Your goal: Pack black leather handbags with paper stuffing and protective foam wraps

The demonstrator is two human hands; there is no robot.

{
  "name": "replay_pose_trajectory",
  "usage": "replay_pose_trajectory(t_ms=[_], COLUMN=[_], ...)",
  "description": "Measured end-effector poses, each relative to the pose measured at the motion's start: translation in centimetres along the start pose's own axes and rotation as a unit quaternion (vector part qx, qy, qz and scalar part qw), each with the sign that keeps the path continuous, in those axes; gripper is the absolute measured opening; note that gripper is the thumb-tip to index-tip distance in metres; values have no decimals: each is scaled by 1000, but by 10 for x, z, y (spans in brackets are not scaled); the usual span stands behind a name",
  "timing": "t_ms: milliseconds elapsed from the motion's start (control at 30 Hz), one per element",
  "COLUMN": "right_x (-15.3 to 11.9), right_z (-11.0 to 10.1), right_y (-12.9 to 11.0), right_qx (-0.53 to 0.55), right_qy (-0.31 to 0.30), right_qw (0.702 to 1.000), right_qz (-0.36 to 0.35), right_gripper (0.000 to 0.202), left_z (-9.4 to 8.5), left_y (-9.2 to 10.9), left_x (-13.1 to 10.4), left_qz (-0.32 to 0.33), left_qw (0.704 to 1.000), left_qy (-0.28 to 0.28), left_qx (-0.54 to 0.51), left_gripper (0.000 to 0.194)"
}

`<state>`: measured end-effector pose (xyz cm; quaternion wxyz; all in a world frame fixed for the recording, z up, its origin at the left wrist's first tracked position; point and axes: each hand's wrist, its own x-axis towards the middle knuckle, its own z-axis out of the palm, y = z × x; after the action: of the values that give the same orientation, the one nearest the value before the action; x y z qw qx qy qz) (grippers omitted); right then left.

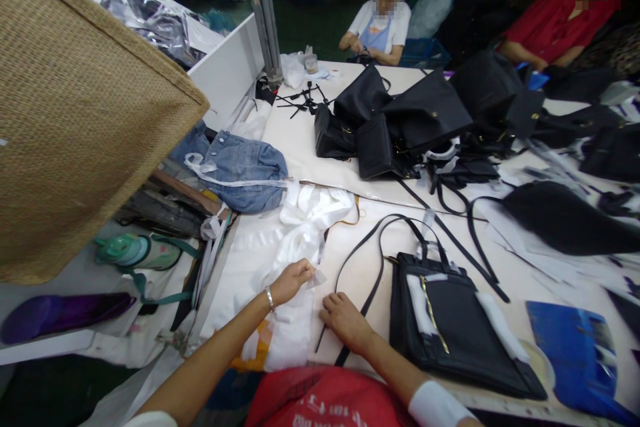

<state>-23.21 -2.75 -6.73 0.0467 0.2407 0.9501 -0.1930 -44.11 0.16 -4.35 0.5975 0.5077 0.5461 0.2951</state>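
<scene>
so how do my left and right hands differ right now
The left hand pinches a clear scrap; the right hand shows nothing in its grasp. The left hand has a bracelet at the wrist; the right hand has none. The left hand is over white strips, the right hand over black straps. Both are bare.

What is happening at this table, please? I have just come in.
A person works at a table strewn with black handbags. The left hand pinches a small translucent piece above white strips of material. The right hand is low over the table, by a black strap; its grip is unclear. A black handbag with a gold zipper lies just right of it. Across the table, a co-worker in a white shirt handles something black.
</scene>
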Motion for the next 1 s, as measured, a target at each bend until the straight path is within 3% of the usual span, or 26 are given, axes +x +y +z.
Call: replay_pose_trajectory(t_ms=[100, 167, 233, 367, 500, 800, 1000], right_x=[2, -1, -11, -36, -47, -43, -37], right_z=[1, -9, -29, -82, -115, -118, -117], right_y=[3, 7, 11, 24, 39, 45, 43], right_qx=[-42, -38, 5, 127, 134, 23, -22], right_qy=[-12, -10, 13, 88, 97, 73, 31], right_qw=[999, 999, 1000, 982, 972, 985, 993], right_qz=[-26, -35, -14, 107, 170, 152, 115], right_gripper=[12, 13, 15, 24, 30, 30, 27], left_z=[0, -2, -4, -4, 3, 11, 19], left_y=[-2, -2, -2, 2, 9, 22, 34], left_x=[1, 1, 1, 1, 5, 8, 8], left_qz=[2, -1, -4, 1, 13, 32, 39], left_qw=[1000, 1000, 999, 997, 993, 979, 955], left_qy=[2, 9, 12, 1, -11, -49, -57], left_qx=[6, 21, 41, 82, 118, 195, 289], left_gripper=[22, 22, 22, 18, 17, 16, 13])
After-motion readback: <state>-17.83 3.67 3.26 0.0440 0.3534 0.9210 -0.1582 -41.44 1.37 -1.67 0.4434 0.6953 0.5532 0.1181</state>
